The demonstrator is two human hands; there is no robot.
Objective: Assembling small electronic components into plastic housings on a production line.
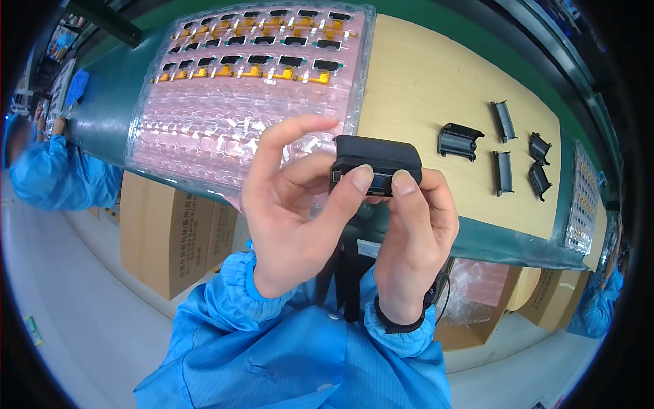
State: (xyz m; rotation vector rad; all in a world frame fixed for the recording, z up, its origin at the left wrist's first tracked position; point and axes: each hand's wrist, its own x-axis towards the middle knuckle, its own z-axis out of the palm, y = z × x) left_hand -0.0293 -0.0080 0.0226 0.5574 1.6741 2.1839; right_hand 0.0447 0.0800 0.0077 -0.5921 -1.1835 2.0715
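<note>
Between my two hands is a black plastic housing (pixel 379 151) with a small dark display panel in its near face, held up above the bench's front edge. My left hand (pixel 293 198) grips its left end, thumb pressed on the near face and index finger raised and curled away. At the other end, my right hand (pixel 417 225) has its thumb on the same face, with the fingers behind. Those fingers are partly hidden by the housing. Left of the housing lies a clear plastic tray (pixel 204 116) over pink sheeting, holding rows of small black displays (pixel 257 60) with orange flex cables.
Several black plastic housings (pixel 460 142) lie on a tan board (pixel 409 82) at the right. Another filled tray (pixel 582 198) sits at the bench's far right. Cardboard boxes (pixel 163 232) stand below the green bench. People in blue work at the left (pixel 58 170) and right edges.
</note>
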